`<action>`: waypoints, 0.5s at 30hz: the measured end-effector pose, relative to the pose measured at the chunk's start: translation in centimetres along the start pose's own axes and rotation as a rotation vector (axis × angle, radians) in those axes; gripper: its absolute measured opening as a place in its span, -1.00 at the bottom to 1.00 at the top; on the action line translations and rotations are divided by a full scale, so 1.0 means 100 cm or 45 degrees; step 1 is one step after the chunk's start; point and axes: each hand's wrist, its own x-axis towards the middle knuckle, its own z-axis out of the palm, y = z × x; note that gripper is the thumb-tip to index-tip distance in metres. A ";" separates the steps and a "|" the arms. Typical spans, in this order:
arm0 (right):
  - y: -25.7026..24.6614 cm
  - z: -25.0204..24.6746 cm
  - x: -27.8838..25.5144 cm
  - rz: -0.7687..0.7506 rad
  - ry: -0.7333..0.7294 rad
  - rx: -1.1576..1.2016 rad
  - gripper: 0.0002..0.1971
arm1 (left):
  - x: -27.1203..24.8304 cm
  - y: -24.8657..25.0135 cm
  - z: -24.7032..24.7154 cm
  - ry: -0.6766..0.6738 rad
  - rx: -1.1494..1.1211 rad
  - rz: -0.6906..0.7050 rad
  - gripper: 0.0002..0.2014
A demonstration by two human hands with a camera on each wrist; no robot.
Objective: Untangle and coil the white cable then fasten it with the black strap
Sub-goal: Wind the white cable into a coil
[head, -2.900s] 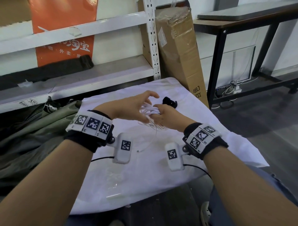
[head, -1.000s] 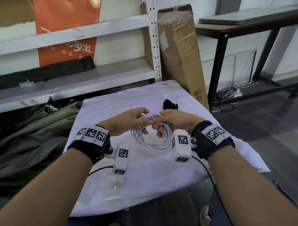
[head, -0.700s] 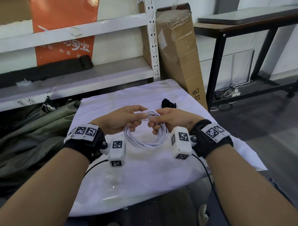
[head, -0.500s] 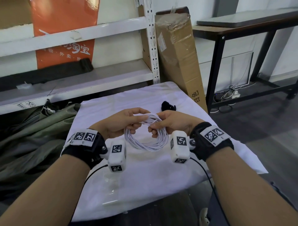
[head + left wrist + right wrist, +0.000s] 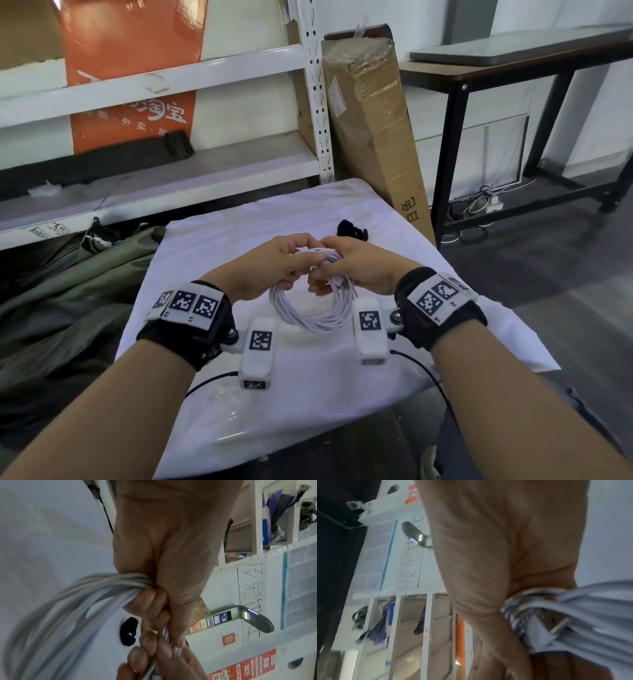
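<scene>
Left hand [image 5: 270,265] fingers curled round the top of the white cable [image 5: 313,317], gripping the bundled loops; same grip shows in the left wrist view [image 5: 164,563]. Cable is coiled into a ring, hanging between both hands just above the white cloth [image 5: 308,394]. Right hand [image 5: 359,267] pinches the coil's top next to the left, fingertips nearly touching. Black strap [image 5: 351,231] lies loose on the cloth just beyond the hands. Cardboard box [image 5: 373,126] leans at far right.
</scene>
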 end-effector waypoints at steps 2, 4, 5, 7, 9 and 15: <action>0.001 0.001 -0.001 0.019 -0.069 0.105 -0.86 | 0.000 -0.001 -0.002 0.086 -0.019 0.000 -0.86; 0.002 0.002 -0.001 0.025 -0.099 0.065 -0.95 | 0.000 -0.002 -0.003 0.164 -0.039 -0.011 -0.80; 0.002 0.002 0.000 0.035 -0.100 0.034 -0.93 | 0.001 -0.003 -0.003 0.187 -0.052 -0.016 -0.76; 0.002 0.003 0.002 0.071 -0.093 0.003 -0.89 | 0.003 -0.005 -0.003 0.211 -0.070 -0.026 -0.69; 0.003 0.004 0.003 0.101 -0.086 -0.013 -0.86 | 0.005 -0.007 -0.003 0.228 -0.070 -0.034 -0.66; -0.007 0.000 0.001 0.250 -0.163 0.236 -0.71 | 0.009 -0.012 -0.004 0.192 -0.043 -0.008 -0.69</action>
